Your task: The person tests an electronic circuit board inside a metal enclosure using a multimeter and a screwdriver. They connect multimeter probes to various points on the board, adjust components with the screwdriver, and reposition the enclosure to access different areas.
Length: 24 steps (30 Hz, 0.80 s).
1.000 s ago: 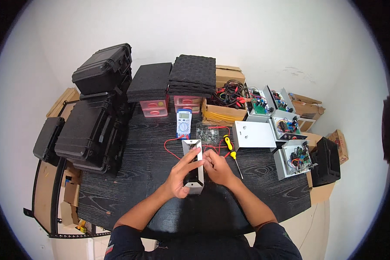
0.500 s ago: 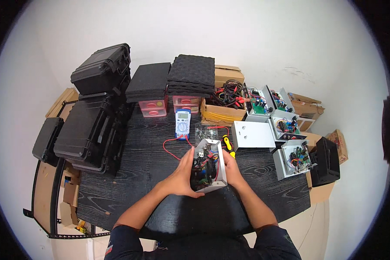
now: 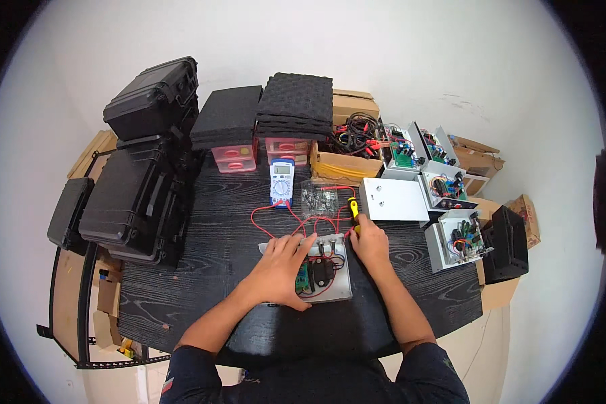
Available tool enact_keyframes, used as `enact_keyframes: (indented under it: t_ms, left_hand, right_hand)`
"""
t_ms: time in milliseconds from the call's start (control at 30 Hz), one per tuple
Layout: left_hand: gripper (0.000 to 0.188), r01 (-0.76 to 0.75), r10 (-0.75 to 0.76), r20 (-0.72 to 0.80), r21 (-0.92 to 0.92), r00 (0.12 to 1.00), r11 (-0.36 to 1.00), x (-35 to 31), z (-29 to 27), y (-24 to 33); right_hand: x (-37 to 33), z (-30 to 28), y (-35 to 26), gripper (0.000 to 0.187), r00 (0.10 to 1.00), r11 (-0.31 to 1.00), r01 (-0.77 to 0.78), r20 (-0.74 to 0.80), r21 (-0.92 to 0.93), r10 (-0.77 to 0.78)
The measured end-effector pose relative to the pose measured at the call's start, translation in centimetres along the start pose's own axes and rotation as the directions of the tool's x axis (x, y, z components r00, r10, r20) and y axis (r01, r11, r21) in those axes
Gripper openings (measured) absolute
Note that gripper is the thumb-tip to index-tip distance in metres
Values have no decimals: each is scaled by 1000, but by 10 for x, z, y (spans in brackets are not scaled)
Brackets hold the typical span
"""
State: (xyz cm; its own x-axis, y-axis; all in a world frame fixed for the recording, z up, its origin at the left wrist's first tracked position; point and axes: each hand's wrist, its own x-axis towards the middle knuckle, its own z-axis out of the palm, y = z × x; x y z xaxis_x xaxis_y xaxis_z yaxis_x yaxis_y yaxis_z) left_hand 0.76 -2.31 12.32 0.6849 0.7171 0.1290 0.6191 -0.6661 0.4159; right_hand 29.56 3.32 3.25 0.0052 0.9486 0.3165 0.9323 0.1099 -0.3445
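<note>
An open white metal case (image 3: 337, 288) lies on the table in front of me, showing a green circuit board, a black part and red wires. My left hand (image 3: 279, 269) spans its left side, fingers at the far edge and thumb at the near edge. Beyond the case's right corner, my right hand (image 3: 371, 244) is closed round the lower end of a yellow-and-black screwdriver (image 3: 354, 207); its tip is hidden. A blue-and-white multimeter (image 3: 282, 183) lies farther off, with red leads running toward the case. Beside it is a clear bag (image 3: 319, 200) of small metal parts.
A white metal cover (image 3: 394, 200) lies to the right, near several open cases (image 3: 456, 241) with circuit boards. Black hard cases (image 3: 124, 195) are stacked at left. Foam sheets (image 3: 295, 104) top pink drawers (image 3: 236, 161). A cardboard box (image 3: 349, 166) holds cables.
The case has gone from tilted between both hands to lying on the table. My right hand has left it and taken hold of the screwdriver. My left hand stays on the case.
</note>
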Motion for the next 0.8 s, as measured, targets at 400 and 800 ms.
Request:
enact_keyframes:
  t_ms: [400,800]
  left_hand:
    - [146,23,-45,107,193,993,981,1,26,-3]
    - [152,20,-32,58,207,998,978,0,37,-16]
  right_hand:
    - [1,-7,-1,32,1000,995,5,-8,95,-4]
    - [-22,-61,-54,44,996,256,-11,32,967,-78]
